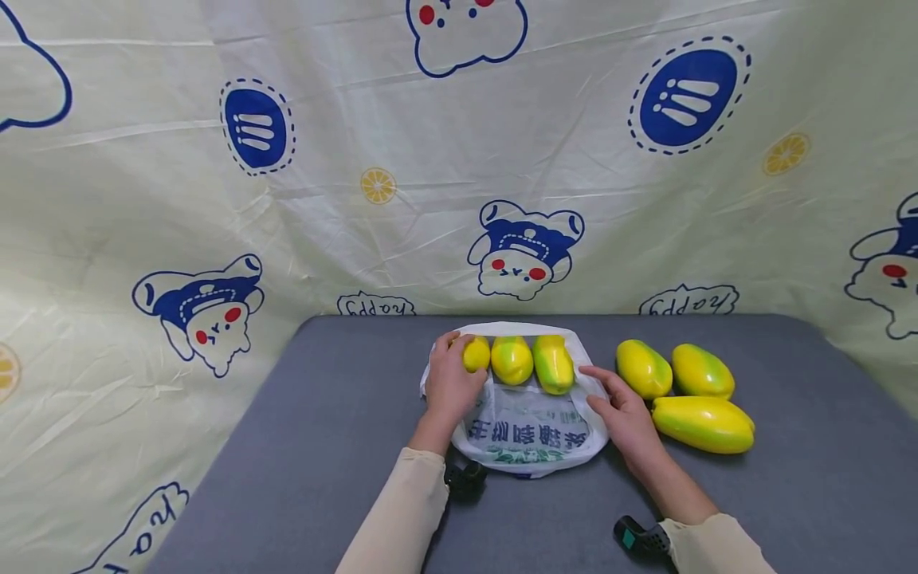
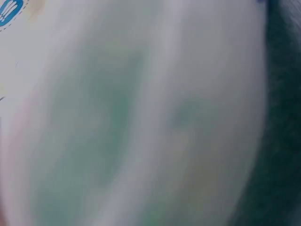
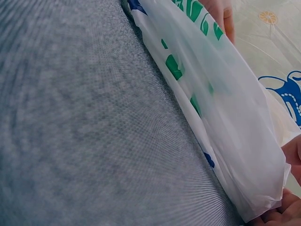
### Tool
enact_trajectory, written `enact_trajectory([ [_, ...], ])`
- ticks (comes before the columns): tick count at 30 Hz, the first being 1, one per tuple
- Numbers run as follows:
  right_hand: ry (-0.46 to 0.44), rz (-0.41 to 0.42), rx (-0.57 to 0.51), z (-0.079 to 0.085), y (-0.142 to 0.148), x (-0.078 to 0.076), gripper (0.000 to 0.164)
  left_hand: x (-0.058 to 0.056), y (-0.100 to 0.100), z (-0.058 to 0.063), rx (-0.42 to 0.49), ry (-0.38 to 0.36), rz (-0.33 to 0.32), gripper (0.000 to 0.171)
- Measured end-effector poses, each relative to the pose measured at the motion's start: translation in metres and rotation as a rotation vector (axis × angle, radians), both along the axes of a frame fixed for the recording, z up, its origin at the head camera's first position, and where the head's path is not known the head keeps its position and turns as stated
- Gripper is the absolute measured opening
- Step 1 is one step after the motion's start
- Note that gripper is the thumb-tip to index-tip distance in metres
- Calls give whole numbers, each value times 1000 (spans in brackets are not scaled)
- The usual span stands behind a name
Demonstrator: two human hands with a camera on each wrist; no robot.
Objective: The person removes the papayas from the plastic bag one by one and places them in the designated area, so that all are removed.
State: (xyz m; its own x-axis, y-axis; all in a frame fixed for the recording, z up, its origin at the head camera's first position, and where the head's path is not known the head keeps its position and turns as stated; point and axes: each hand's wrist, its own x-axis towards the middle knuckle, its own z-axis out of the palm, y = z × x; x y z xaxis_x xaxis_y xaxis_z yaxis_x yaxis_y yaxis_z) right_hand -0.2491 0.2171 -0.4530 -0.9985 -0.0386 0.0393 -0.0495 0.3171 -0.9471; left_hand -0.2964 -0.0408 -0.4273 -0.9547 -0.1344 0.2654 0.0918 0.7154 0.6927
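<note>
A white plastic bag (image 1: pixel 531 458) lies on the grey counter (image 1: pixel 323 446), its rim spread wide, dark lettering and a green print showing across its near part; three yellow-green fruits sit side by side at its far side, within the rim: a left fruit (image 1: pixel 476 355) partly covered by fingers, a rounded middle fruit (image 1: pixel 512 360) and a longer right fruit (image 1: pixel 555 365). Of the two hands, the left hand (image 1: pixel 452 379) reaches over the bag's left rim, fingers bent and thumb apart from them, curved round the left fruit; how firmly it holds cannot be told, as the left wrist view is filled by a blurred white and green surface; the right hand (image 1: pixel 627 414) is at the bag's right rim, thumb and forefinger parted with the plastic between them, other fingers curled beneath the edge in the right wrist view.

To the right of the bag three more fruits rest close together on the counter: two far ones, a left-hand one (image 1: pixel 644 369) and a right-hand one (image 1: pixel 703 371), and a longer one (image 1: pixel 703 425) lying nearer; a black wrist camera (image 1: pixel 641 539) shows at the right sleeve (image 1: pixel 717 550); a pale printed cloth (image 1: pixel 430 255) hangs behind the counter.
</note>
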Motion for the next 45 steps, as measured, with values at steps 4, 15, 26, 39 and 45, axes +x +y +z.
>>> enact_trajectory([
  [4, -17, -1, 9, 1, -1, 0, 48, 0, -7, 5, 15, 9, -15, 51],
  [15, -23, -6, 26, 2, -2, -1, 48, -5, -32, 16, 300, 59, -156, 50],
  [26, -11, 14, 25, -1, -2, 1, 46, -6, -62, 25, 683, 66, -179, 45],
  [39, -19, -1, 39, 2, -2, 1, 45, -16, -89, 14, 969, 157, 94, 51],
  [45, -51, -14, 58, 3, -3, 1, 45, -19, -106, 1, 1079, 200, 253, 52],
])
